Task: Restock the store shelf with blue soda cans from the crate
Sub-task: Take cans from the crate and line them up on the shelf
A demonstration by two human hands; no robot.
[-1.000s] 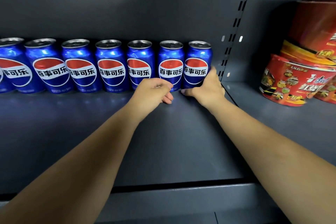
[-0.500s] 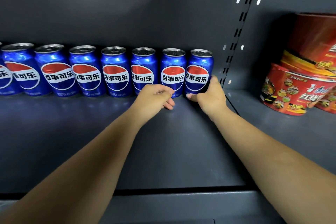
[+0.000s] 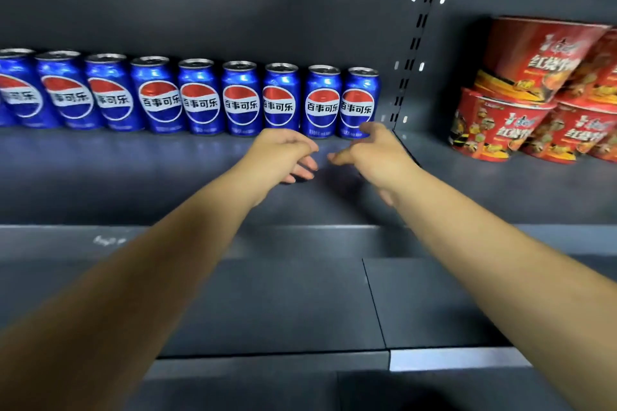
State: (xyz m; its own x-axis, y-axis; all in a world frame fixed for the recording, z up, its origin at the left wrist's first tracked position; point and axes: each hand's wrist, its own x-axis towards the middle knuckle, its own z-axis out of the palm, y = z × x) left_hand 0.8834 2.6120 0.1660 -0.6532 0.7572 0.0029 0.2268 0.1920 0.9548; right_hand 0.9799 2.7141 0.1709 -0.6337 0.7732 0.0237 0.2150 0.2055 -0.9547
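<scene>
**Desk:** What's different from half a second back?

**Me:** My right hand (image 3: 375, 157) has come off the last can (image 3: 360, 103). It was wrapped round that can's base; now it hovers just in front of it, fingers loosely spread and holding nothing, one fingertip overlapping the can's lower edge at about 12 o'clock from the palm. I cannot tell whether it still touches. My left hand (image 3: 283, 157) has drawn back too: it had its knuckles up against the cans, and now it hangs above the shelf (image 3: 133, 177) with fingers softly curled, gripping nothing. The view has also pulled back, so more cans show on the left.

**Desk:** Where are the cans?

**Me:** The row of blue soda cans (image 3: 200, 97) stands upright along the back of the shelf, side by side, labels facing me, running from 9 o'clock to just past centre. The last can is at the right end, beside the slotted upright (image 3: 412, 77).

**Desk:** Any containers?

**Me:** At 2 o'clock, in the next bay, red noodle bowls (image 3: 500, 125) are stacked in two tiers, lids on; contents not visible. No crate is in view.
</scene>
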